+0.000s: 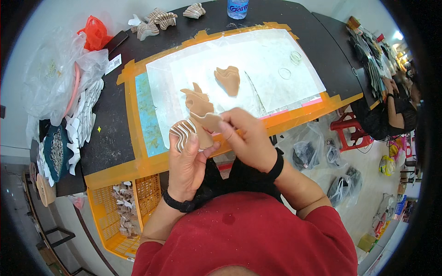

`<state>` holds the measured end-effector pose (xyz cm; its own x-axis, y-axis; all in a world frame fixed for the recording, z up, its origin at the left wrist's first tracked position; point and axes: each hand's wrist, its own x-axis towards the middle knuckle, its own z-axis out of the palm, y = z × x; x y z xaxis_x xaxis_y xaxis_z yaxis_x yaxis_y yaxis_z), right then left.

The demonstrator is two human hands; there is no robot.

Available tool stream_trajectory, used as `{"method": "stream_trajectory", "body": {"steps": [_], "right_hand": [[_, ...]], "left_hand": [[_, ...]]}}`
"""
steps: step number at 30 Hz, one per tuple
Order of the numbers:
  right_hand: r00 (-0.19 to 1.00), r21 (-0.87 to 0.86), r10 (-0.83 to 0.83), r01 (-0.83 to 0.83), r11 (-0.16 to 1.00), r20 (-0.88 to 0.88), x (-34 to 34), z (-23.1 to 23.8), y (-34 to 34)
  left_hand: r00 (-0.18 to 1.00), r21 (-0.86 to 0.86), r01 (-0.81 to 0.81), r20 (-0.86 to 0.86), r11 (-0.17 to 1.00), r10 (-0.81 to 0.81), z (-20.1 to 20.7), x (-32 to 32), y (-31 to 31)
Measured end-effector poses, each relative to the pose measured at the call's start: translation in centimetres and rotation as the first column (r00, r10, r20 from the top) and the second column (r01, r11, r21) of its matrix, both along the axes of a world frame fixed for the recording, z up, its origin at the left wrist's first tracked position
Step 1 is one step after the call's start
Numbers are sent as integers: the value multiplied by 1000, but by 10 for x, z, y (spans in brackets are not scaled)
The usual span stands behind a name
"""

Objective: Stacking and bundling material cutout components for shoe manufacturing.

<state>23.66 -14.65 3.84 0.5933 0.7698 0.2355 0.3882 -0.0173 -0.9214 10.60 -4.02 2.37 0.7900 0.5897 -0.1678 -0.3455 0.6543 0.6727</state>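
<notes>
My left hand [185,166] grips a fanned stack of curved pieces [183,132] with brown and white edges. Between the fingers of my right hand [252,141] is a thin tan cut-out piece [207,121], pinched by its right end and close against the stack. Just beyond my hands, more tan cut-outs [197,101] lie overlapping on the white sheet [170,73]. Farther up the sheet rests a separate small pile of tan pieces [227,80]. What the pieces are made of I cannot tell.
Orange tape [294,117] borders the work area on the black table [108,147]. Rubber bands [295,57] lie at right, striped bundles [159,19] and a water bottle [237,8] at back. Plastic bags [50,73] crowd the left. Below stands a yellow crate [105,221]; another person [396,110] works far right.
</notes>
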Motion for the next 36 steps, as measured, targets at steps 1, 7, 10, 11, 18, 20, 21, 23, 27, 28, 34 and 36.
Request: {"method": "stream_trajectory", "body": {"steps": [1,7,10,11,18,20,21,23,27,28,34,36], "right_hand": [[983,34,-90,85,996,161,8,-10,1],[975,-84,-222,220,972,-17,65,-11,15],[898,-106,-228,287,952,376,49,4,13],[923,-53,-169,199,979,345,40,6,12],[955,9,57,-62,998,292,-26,-10,21],[993,48,23,-29,998,116,-30,-13,24],[993,47,27,-33,998,118,-30,-13,25],[943,75,-37,13,997,331,-28,-10,27],[998,-32,-16,14,999,-62,-15,3,31],[993,-88,-4,-7,996,-121,-5,9,34],[952,-181,-54,113,977,302,14,8,45],[949,-90,97,-74,993,300,-5,13,39]], "left_hand": [[1000,-5,17,8,1000,-17,-4,-2,2],[999,-13,37,1,999,-37,-4,-5,5],[1000,3,16,15,1000,-16,-5,-6,7],[1000,23,7,20,1000,-8,-5,-7,8],[995,34,-98,25,995,97,-8,-10,8],[993,49,-117,-6,992,118,-6,-14,8],[993,47,-121,-4,991,122,-7,-14,8],[990,41,-141,8,989,141,-9,-16,10],[993,0,-116,10,993,116,-8,-14,16],[995,-40,-91,27,995,92,-11,-16,18],[996,-170,-48,67,984,60,-13,-14,27],[994,-235,-40,87,971,62,-12,-13,28]]}}
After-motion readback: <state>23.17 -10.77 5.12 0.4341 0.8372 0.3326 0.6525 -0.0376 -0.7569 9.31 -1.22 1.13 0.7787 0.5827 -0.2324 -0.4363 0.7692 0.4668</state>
